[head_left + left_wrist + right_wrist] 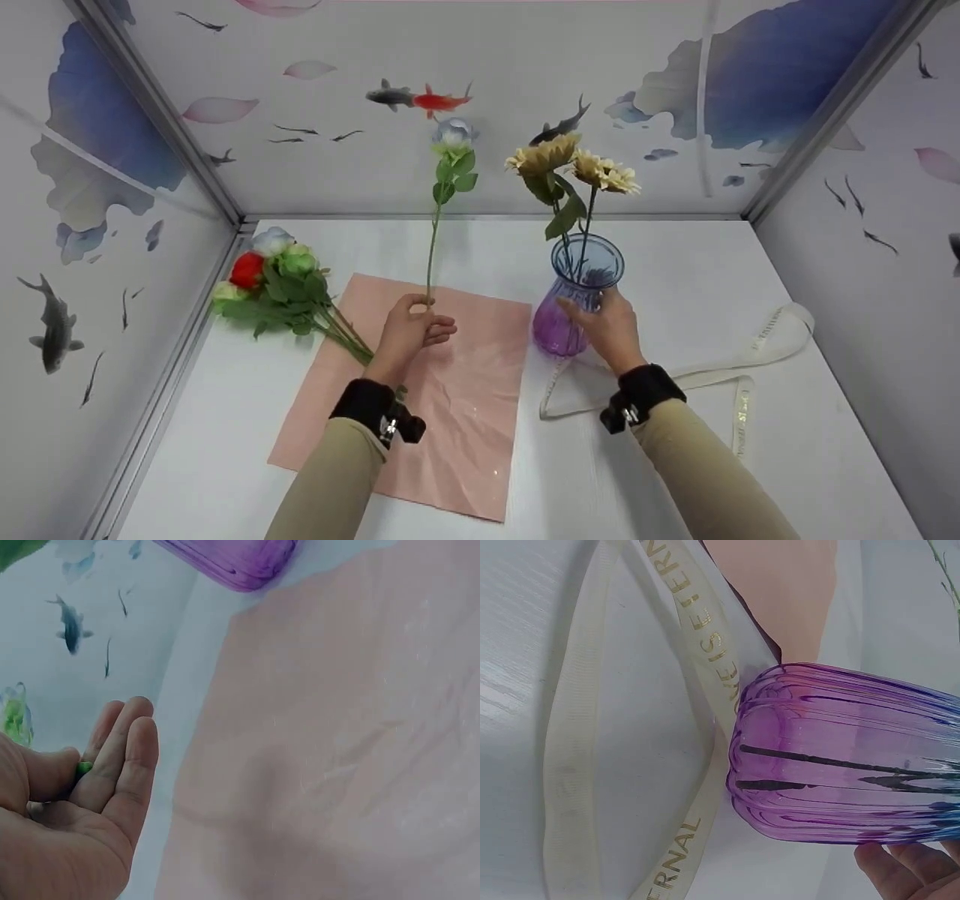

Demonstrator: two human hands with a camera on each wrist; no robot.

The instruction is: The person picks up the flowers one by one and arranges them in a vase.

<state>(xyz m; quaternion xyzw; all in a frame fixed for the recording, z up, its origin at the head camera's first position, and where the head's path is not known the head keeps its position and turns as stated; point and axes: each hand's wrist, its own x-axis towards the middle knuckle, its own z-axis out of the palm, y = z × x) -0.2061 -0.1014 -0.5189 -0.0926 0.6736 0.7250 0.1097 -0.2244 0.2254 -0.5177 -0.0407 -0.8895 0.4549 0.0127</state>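
Note:
My left hand point(411, 334) pinches the green stem of a pale blue artificial flower point(454, 135) between thumb and fingers, holding it upright over the pink wrapping paper point(465, 420). In the left wrist view a bit of green stem point(84, 768) shows in the pinch. With thumb and fingers around its side, my right hand point(611, 330) grips a blue-to-purple glass vase point(555, 319). Two yellow artificial sunflowers point(551, 156) stand in it. Their dark stems point(825, 760) show through the glass in the right wrist view.
Left of the paper lies a bunch of artificial flowers point(281, 281), red, green and pale blue, stems reaching onto the paper. A cream ribbon with gold lettering point(742, 364) loops over the white table at right. Printed panels point(510, 67) enclose the back and sides.

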